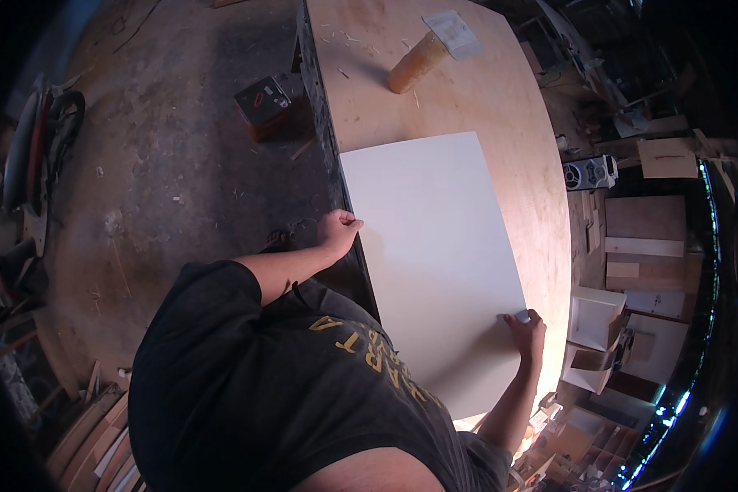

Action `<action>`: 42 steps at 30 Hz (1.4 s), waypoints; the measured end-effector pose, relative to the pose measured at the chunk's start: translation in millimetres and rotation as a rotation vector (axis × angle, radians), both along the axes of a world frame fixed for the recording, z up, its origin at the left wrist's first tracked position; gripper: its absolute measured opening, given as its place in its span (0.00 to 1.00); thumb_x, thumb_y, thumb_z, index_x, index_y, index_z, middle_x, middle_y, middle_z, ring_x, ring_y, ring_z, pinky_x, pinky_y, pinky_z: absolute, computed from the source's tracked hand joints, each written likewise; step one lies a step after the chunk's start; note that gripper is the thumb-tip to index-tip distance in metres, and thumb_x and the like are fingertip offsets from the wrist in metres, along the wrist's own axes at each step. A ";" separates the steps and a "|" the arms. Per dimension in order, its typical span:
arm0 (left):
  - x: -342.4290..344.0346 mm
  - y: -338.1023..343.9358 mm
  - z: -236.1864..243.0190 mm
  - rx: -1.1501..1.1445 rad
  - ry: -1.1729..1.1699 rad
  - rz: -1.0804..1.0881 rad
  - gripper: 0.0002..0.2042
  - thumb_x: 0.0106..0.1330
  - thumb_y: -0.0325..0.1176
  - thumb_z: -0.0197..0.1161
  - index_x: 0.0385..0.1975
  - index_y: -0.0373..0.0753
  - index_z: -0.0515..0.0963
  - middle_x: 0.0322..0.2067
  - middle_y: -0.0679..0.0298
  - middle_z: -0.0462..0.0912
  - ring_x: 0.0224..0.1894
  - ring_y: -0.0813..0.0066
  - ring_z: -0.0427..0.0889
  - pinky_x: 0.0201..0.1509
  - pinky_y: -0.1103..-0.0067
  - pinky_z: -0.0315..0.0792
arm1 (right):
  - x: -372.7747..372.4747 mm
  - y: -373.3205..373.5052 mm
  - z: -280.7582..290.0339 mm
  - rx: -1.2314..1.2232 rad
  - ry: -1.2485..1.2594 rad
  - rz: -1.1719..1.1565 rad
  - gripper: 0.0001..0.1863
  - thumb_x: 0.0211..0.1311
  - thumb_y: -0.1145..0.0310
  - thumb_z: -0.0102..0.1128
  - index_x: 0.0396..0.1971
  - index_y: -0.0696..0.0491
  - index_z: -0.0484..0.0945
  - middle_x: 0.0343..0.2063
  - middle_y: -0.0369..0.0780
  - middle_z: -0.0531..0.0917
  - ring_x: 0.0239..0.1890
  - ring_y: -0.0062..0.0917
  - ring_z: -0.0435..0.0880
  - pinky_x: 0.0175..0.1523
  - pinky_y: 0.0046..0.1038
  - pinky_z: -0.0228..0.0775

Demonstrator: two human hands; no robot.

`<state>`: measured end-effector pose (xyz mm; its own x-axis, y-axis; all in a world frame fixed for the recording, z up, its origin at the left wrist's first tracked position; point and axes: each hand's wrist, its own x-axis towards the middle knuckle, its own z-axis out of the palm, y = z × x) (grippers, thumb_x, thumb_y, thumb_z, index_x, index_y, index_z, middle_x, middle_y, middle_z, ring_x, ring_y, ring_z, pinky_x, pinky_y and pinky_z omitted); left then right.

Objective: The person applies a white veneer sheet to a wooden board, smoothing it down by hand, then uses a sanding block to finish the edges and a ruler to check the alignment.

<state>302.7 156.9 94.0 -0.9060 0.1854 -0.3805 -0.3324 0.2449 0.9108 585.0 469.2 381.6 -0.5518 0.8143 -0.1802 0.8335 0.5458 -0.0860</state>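
One flat, white, rectangular panel [435, 254] lies on the tan wooden tabletop [508, 98]. I observe the right hand [529, 334] pinching its right edge; the left hand [338, 233] curls at the opposite edge, its grip indeterminable to me.

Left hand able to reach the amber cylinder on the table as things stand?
Probably not without leaning: the amber cylinder sits beyond the white panel, well away from the left hand, though nothing visibly blocks the way.
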 end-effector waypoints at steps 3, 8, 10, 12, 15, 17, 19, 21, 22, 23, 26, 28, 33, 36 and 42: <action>0.2 0.2 -2.8 0.011 0.000 0.002 0.13 0.58 0.36 0.77 0.34 0.34 0.83 0.31 0.59 0.90 0.34 0.70 0.89 0.41 0.74 0.82 | -1.1 0.6 -2.2 -0.008 -0.001 -0.004 0.22 0.54 0.59 0.79 0.37 0.63 0.83 0.31 0.53 0.89 0.33 0.41 0.90 0.40 0.39 0.80; 0.2 0.4 -1.4 0.005 0.020 -0.009 0.13 0.58 0.37 0.77 0.33 0.34 0.83 0.31 0.59 0.90 0.34 0.69 0.89 0.42 0.73 0.81 | 1.6 4.3 -10.6 -0.005 -0.014 -0.016 0.23 0.54 0.58 0.79 0.38 0.63 0.83 0.31 0.53 0.89 0.35 0.42 0.90 0.41 0.40 0.80; -2.0 -0.9 -4.5 -0.015 0.035 -0.037 0.14 0.57 0.37 0.77 0.35 0.35 0.82 0.31 0.60 0.89 0.34 0.68 0.89 0.42 0.72 0.81 | 0.0 3.6 -12.7 0.005 -0.016 -0.017 0.23 0.54 0.58 0.79 0.37 0.62 0.83 0.32 0.53 0.89 0.36 0.44 0.90 0.42 0.41 0.80; -6.6 -1.4 -11.1 -0.036 0.052 -0.062 0.16 0.56 0.36 0.78 0.38 0.35 0.81 0.31 0.60 0.88 0.35 0.67 0.88 0.43 0.72 0.81 | -5.2 -0.5 -12.1 0.008 -0.030 -0.020 0.23 0.54 0.57 0.79 0.37 0.62 0.83 0.32 0.53 0.89 0.36 0.45 0.90 0.42 0.41 0.80; -20.7 1.0 -16.1 -0.044 0.069 0.001 0.22 0.54 0.36 0.79 0.45 0.35 0.78 0.32 0.61 0.85 0.38 0.65 0.86 0.46 0.70 0.80 | -4.0 0.4 -15.2 0.000 -0.043 -0.033 0.23 0.54 0.57 0.79 0.38 0.62 0.83 0.32 0.54 0.89 0.37 0.46 0.90 0.43 0.41 0.79; -40.5 6.2 -16.9 -0.066 0.193 0.139 0.29 0.52 0.35 0.80 0.53 0.37 0.74 0.33 0.60 0.83 0.40 0.62 0.85 0.49 0.68 0.79 | 0.8 4.0 -19.2 -0.010 -0.041 -0.045 0.23 0.54 0.57 0.79 0.38 0.62 0.83 0.32 0.54 0.89 0.37 0.47 0.90 0.43 0.41 0.79; -72.9 7.4 -22.5 -0.062 0.269 0.180 0.28 0.52 0.35 0.80 0.53 0.38 0.76 0.35 0.59 0.84 0.42 0.61 0.85 0.51 0.68 0.79 | 1.9 7.2 -23.1 0.014 -0.051 -0.022 0.24 0.54 0.56 0.79 0.38 0.62 0.83 0.32 0.54 0.89 0.37 0.46 0.90 0.43 0.41 0.79; -104.7 4.8 -27.3 -0.057 0.344 0.218 0.28 0.52 0.35 0.80 0.54 0.38 0.78 0.36 0.57 0.85 0.44 0.60 0.86 0.53 0.67 0.78 | 1.8 7.2 -24.7 0.016 -0.049 -0.028 0.24 0.54 0.56 0.79 0.38 0.62 0.83 0.32 0.54 0.89 0.37 0.46 0.90 0.42 0.41 0.79; -119.2 1.7 -26.2 -0.070 0.386 0.122 0.26 0.53 0.35 0.79 0.53 0.38 0.80 0.39 0.57 0.86 0.46 0.60 0.86 0.54 0.67 0.78 | 2.9 7.7 -25.3 0.018 -0.046 -0.036 0.24 0.54 0.56 0.79 0.38 0.62 0.83 0.32 0.54 0.89 0.37 0.46 0.90 0.42 0.42 0.79; -132.2 -2.1 -26.7 -0.082 0.429 0.030 0.25 0.54 0.35 0.78 0.52 0.38 0.82 0.41 0.56 0.87 0.47 0.59 0.86 0.56 0.67 0.78 | 2.9 8.7 -25.3 0.019 -0.044 -0.037 0.24 0.54 0.56 0.79 0.38 0.62 0.83 0.32 0.54 0.89 0.37 0.46 0.90 0.42 0.42 0.79; -149.4 -10.3 -26.6 -0.097 0.382 -0.065 0.21 0.55 0.36 0.78 0.48 0.37 0.84 0.44 0.55 0.88 0.49 0.60 0.87 0.56 0.69 0.78 | 3.5 12.2 -27.5 0.001 -0.046 -0.035 0.24 0.54 0.56 0.79 0.38 0.62 0.83 0.32 0.54 0.89 0.37 0.46 0.90 0.42 0.42 0.80; -151.9 -12.5 -23.4 -0.141 0.420 -0.108 0.20 0.55 0.36 0.78 0.48 0.39 0.85 0.42 0.57 0.87 0.44 0.63 0.88 0.52 0.70 0.79 | 3.6 14.5 -30.1 -0.008 -0.033 -0.007 0.25 0.53 0.55 0.79 0.39 0.62 0.83 0.32 0.54 0.89 0.36 0.46 0.90 0.42 0.42 0.80; -148.5 -15.0 -9.2 -0.062 0.471 -0.156 0.18 0.57 0.33 0.77 0.47 0.39 0.84 0.42 0.60 0.85 0.38 0.67 0.87 0.48 0.73 0.80 | 7.5 20.0 -36.5 0.004 -0.018 -0.023 0.26 0.52 0.54 0.80 0.38 0.62 0.83 0.31 0.54 0.88 0.35 0.46 0.90 0.40 0.42 0.80; -151.4 -19.1 -8.9 -0.088 0.540 -0.190 0.17 0.57 0.32 0.76 0.46 0.39 0.83 0.43 0.61 0.84 0.36 0.67 0.86 0.46 0.73 0.80 | 12.0 23.2 -41.8 -0.020 0.010 -0.021 0.27 0.52 0.53 0.80 0.38 0.62 0.82 0.31 0.54 0.88 0.35 0.46 0.90 0.39 0.42 0.80; -150.2 -26.3 -7.6 -0.091 0.560 -0.221 0.16 0.57 0.32 0.76 0.45 0.38 0.83 0.42 0.60 0.84 0.35 0.65 0.85 0.44 0.71 0.80 | 18.9 27.9 -55.4 -0.024 0.023 -0.001 0.27 0.51 0.53 0.81 0.37 0.62 0.82 0.30 0.54 0.88 0.33 0.44 0.90 0.39 0.40 0.80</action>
<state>152.4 130.6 86.3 -0.9167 0.3812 0.1201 0.2592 0.3381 0.9047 603.9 497.2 326.2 -0.5555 0.8103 -0.1868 0.8315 0.5427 -0.1184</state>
